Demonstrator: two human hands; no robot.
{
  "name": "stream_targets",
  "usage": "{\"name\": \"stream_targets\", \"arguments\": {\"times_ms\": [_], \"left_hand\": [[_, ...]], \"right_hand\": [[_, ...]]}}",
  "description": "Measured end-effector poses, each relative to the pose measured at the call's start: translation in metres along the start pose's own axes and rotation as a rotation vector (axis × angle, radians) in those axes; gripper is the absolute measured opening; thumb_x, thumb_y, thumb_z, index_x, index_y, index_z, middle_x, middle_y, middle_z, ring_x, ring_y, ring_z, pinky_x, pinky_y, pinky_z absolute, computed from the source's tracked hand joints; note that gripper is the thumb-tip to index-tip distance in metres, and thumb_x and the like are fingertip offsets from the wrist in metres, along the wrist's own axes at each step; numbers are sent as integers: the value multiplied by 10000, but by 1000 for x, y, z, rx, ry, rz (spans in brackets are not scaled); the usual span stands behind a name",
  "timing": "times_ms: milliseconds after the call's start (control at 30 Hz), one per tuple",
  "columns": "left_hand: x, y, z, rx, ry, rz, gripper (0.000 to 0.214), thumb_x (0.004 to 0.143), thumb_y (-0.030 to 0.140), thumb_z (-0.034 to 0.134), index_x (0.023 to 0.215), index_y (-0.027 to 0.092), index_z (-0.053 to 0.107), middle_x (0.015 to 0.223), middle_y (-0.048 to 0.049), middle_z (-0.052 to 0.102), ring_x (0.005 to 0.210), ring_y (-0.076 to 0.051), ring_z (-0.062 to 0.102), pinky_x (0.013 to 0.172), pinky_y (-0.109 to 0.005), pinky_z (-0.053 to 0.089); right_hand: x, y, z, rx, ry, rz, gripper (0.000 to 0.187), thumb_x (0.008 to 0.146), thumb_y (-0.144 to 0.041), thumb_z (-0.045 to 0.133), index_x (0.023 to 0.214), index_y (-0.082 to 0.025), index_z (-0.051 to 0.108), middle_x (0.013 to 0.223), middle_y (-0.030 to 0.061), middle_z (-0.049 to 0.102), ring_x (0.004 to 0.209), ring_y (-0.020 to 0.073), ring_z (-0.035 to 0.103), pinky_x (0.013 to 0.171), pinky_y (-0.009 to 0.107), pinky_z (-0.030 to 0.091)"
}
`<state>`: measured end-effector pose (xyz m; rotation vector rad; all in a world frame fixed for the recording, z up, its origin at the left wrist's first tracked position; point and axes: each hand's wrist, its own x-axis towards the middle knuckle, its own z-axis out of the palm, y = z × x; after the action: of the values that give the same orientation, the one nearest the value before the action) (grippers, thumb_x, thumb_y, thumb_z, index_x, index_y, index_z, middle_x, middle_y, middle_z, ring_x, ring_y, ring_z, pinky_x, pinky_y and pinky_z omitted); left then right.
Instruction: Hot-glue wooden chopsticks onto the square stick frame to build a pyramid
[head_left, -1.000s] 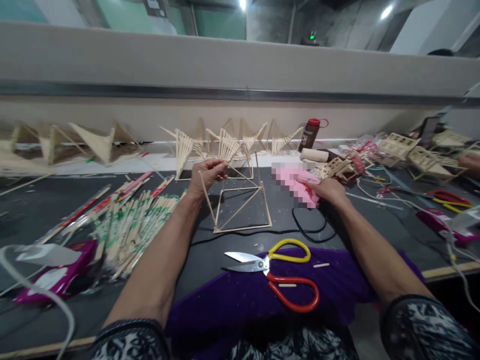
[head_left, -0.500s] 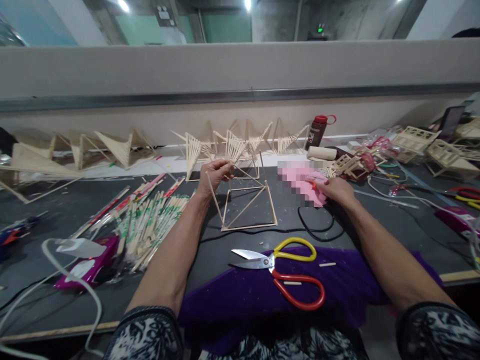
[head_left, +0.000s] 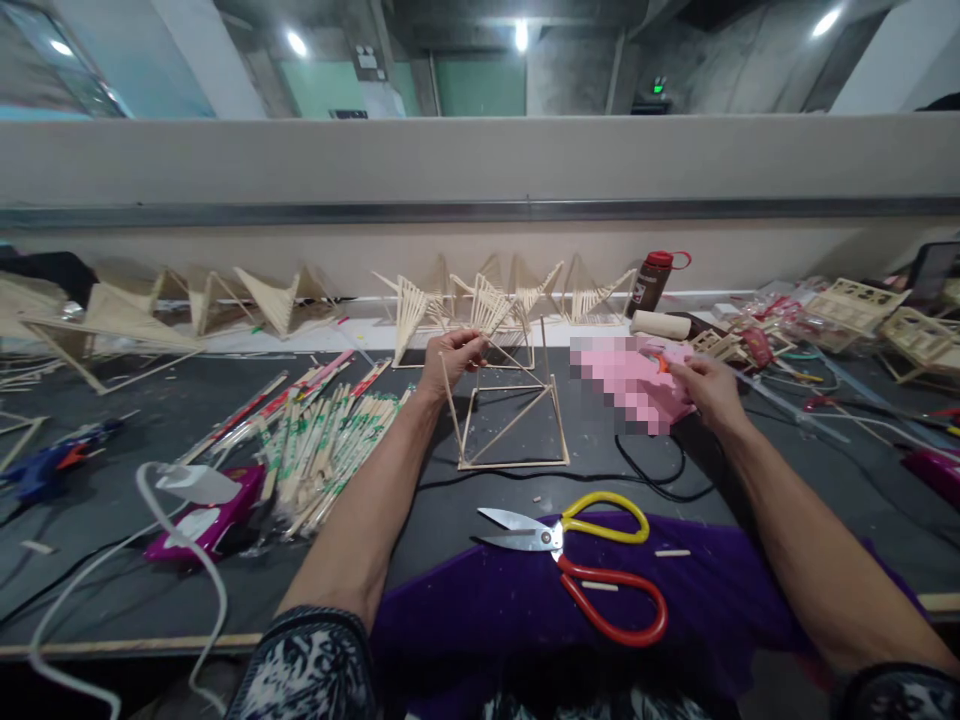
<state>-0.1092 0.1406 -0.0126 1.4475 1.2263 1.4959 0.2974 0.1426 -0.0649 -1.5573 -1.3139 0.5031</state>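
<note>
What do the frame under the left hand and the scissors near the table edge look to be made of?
The stick frame looks like bare, pale wood or bamboo: thin straight sticks, matt, joined at the corners. The left hand pinches one of its sticks. The scissors have shiny grey metal blades; the yellow and red handle loops look glossy, probably plastic or a plastic coating.

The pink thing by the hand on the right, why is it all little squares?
Head view: the pink thing under the right hand is blurred into blocks, so its detail is hidden. The scissors look sharp. The wall rail bows, a wide-lens bend. Ceiling lamps glare white.
</note>
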Motion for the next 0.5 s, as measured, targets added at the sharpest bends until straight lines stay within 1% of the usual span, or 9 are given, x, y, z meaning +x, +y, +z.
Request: {"name": "stream_targets", "arguments": {"times_ms": [67,133,233,300,400,500], "left_hand": [[0,0,0,8,5,5,321,651,418,741,808,138,724,681,-21,673,541,-115,622,466,-200,420],[0,1,1,19,9,12,323,657,423,736,808,138,725,671,-21,668,541,-118,621,466,-204,422],[0,1,1,20,6,15,301,665,407,729,797,136,721,648,-15,652,532,-115,615,459,-200,416],[0,0,2,16,9,18,283,671,395,721,784,135,715,649,-13,649,529,-111,612,452,-195,411],[0,1,4,17,24,18,257,670,378,711,752,135,699,609,-2,628,517,-107,605,447,-190,406],[0,1,6,17,25,8,242,668,364,701,747,136,690,589,4,617,504,-102,599,442,-186,401]], "right_hand": [[-2,-6,3,176,2,37,299,641,-443,715,664,-190,558,550,-35,490,477,105,419,408,228,348],[-4,-14,4,333,-11,55,289,590,-372,759,684,-186,559,578,-53,492,486,85,431,404,197,352],[-8,-28,2,585,-44,81,305,553,-291,778,757,-190,575,639,-61,548,522,88,535,438,178,429],[-15,-40,0,726,-108,94,351,579,-294,770,872,-205,598,723,-49,614,550,99,598,454,183,474],[-27,-63,-1,809,-247,43,365,664,-325,736,993,-217,622,846,-4,691,591,109,648,455,177,487],[-40,-92,2,831,-340,-58,353,686,-288,720,1023,-218,640,934,27,722,667,128,681,504,192,512]]}}
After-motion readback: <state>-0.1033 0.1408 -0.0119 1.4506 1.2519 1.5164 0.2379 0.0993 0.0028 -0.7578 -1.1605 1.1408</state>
